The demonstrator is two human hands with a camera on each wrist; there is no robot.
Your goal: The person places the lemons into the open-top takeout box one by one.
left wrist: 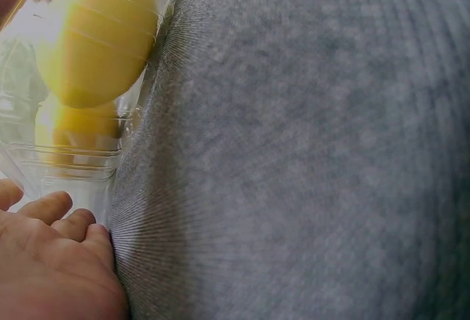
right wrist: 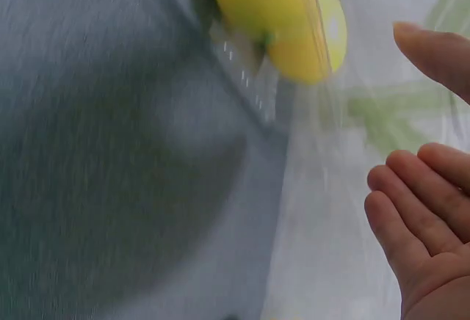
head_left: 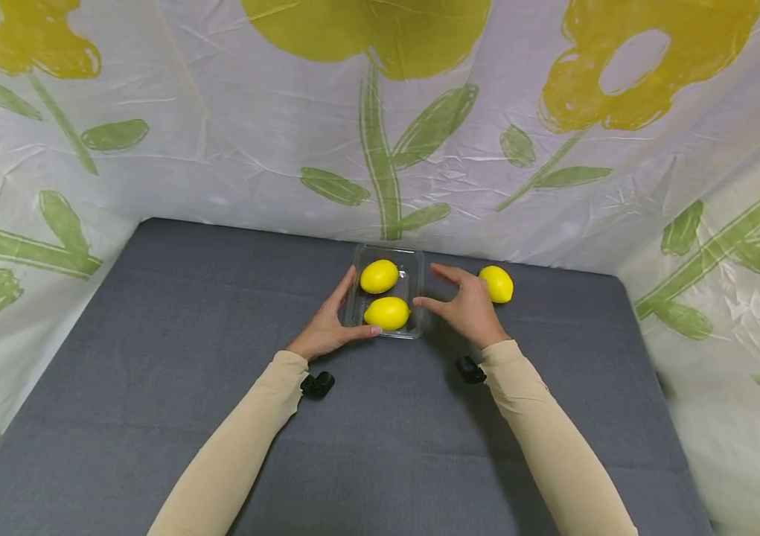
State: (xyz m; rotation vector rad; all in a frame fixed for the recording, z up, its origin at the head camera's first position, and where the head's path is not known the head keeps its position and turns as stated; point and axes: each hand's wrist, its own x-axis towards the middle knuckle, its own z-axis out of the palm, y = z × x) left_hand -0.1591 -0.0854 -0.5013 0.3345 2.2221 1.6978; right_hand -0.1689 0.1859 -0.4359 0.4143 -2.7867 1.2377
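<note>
A clear plastic container [head_left: 414,262] stands near the table's far edge with two lemons inside, the far lemon [head_left: 378,276] and the near lemon [head_left: 387,313]. My left hand [head_left: 327,327] lies along its left side, fingers extended and thumb at the near rim. In the left wrist view, the left fingers [left wrist: 55,206] are beside the container's wall. My right hand [head_left: 470,307] hovers just right of the container, thumb and fingers spread apart, holding nothing. A third lemon [head_left: 496,284] rests on the table, just beyond the right hand's outer side.
Dark grey cloth covers the table [head_left: 380,447]. Behind it hangs a pale curtain [head_left: 239,149] with yellow flowers and green leaves, which also continues down both sides. Small black cameras are strapped at both wrists.
</note>
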